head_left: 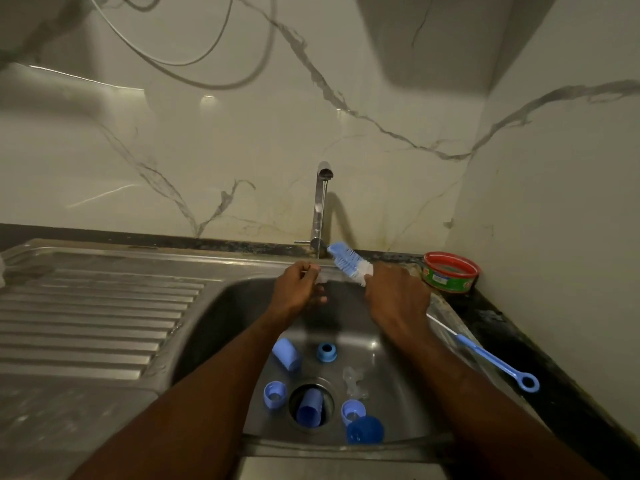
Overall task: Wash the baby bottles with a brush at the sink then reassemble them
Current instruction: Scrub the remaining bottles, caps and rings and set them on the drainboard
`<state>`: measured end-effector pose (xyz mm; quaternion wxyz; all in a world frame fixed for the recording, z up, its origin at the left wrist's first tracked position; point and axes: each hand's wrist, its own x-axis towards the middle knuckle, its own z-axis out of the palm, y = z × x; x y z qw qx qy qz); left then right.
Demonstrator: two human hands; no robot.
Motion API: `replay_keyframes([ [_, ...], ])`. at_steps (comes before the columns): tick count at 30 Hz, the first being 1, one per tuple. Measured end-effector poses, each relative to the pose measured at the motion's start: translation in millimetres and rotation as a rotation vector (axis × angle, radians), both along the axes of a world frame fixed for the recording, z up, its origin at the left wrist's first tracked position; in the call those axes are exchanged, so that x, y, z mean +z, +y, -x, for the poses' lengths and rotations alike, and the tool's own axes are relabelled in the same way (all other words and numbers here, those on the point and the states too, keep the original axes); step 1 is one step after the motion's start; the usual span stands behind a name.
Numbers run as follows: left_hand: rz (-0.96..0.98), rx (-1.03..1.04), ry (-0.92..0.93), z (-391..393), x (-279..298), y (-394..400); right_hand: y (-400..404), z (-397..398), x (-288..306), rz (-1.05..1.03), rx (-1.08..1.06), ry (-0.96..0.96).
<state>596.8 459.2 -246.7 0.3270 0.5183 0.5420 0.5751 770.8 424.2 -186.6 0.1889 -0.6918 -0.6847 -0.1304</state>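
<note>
1. loose bottle parts lie on the sink (242, 306) floor nearest: a dark blue cap (365, 430), pale collars (275, 394), a cup (310, 407) in the drain; light, stiff plastic, likely slick when wet.
2. clear teat (354, 377): soft, best pinched at its base.
3. left hand (298, 289) pinches a small clear part under the tap (320, 206) stream.
4. right hand (398, 296) grips the brush (349, 263) by its wire stem, bristles springy.
</note>
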Motion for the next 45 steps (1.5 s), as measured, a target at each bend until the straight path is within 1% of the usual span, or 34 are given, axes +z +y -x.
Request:
replay_keyframes([
  [3, -0.093, 0.083, 0.255, 4, -5, 1, 3, -1, 0, 0.028, 0.028, 0.009],
  [6, -0.163, 0.144, 0.512, 9, -9, 9, 3, -2, 1, 0.0, 0.037, 0.003],
  [7, -0.16, 0.169, 0.553, 10, -8, 10, 2, -2, 2, -0.008, 0.038, -0.005],
  [8, -0.163, 0.197, 0.549, 11, -7, 9, 1, -3, 4, -0.007, 0.035, -0.014],
  [10, -0.178, 0.243, 0.451, 11, -4, 8, 1, -5, 11, -0.015, 0.028, -0.021],
  [12, -0.152, 0.238, 0.372, 12, -2, 6, 1, -7, 16, -0.046, 0.024, -0.026],
  [14, -0.1, 0.208, 0.352, 11, -3, 4, 0, -9, 15, -0.053, 0.038, -0.053],
  [16, -0.08, 0.186, 0.348, 10, -4, 6, 1, -14, 11, -0.053, 0.053, -0.068],
  [20, -0.104, 0.166, 0.377, 10, -7, 6, 6, -25, 5, -0.046, 0.063, -0.029],
  [26, -0.097, 0.201, 0.413, 18, -8, 10, 7, -37, 4, -0.197, 0.178, -0.119],
  [30, -0.121, 0.183, 0.434, 19, -8, 8, 6, -38, 7, -0.203, 0.24, -0.195],
  [33, -0.135, 0.153, 0.494, 18, -10, 8, 6, -39, 6, -0.208, 0.321, -0.248],
  [35, -0.171, 0.123, 0.58, 22, -10, 8, 6, -40, 9, -0.188, 0.403, -0.283],
  [38, -0.191, -0.035, 0.836, 32, -6, 1, 6, -45, 16, -0.185, 0.515, -0.394],
  [40, -0.203, -0.117, 0.957, 40, -3, -1, 7, -45, 14, -0.241, 0.588, -0.472],
  [43, -0.189, -0.156, 1.008, 55, -2, 1, 10, -38, 6, -0.358, 0.629, -0.576],
  [45, -0.165, -0.157, 1.048, 62, -2, 0, 11, -32, 2, -0.438, 0.686, -0.579],
])
